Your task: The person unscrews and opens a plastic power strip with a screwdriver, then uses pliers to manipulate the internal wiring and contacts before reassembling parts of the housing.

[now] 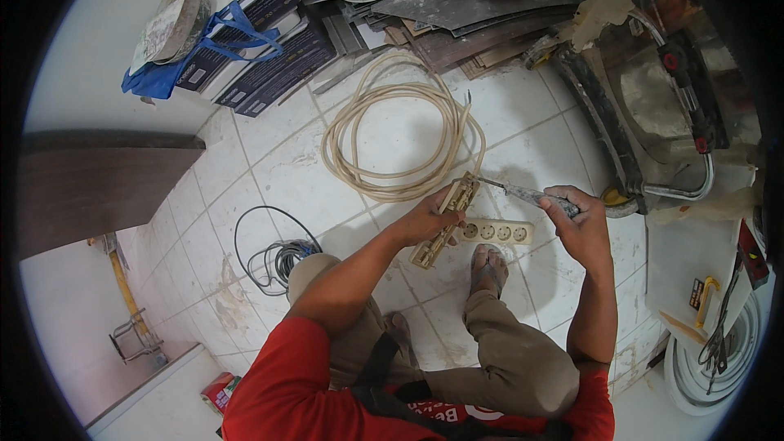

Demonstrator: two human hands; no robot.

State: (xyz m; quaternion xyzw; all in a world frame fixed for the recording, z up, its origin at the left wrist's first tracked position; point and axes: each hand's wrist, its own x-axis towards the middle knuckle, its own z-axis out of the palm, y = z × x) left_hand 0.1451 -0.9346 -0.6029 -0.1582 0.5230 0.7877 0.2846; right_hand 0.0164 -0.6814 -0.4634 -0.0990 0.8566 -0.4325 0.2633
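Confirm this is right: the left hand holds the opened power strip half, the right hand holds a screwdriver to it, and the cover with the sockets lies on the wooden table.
Not quite. The head view shows the cover lying on the tiled floor, not on a table. The left hand does hold the strip half, and the right hand the screwdriver.

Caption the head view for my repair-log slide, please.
Seated on tiled floor, left hand holds an opened power-strip half; right hand applies a screwdriver.

The screwdriver (pixel 523 193) handle hides inside the right hand (pixel 578 224) (tip too small to tell).
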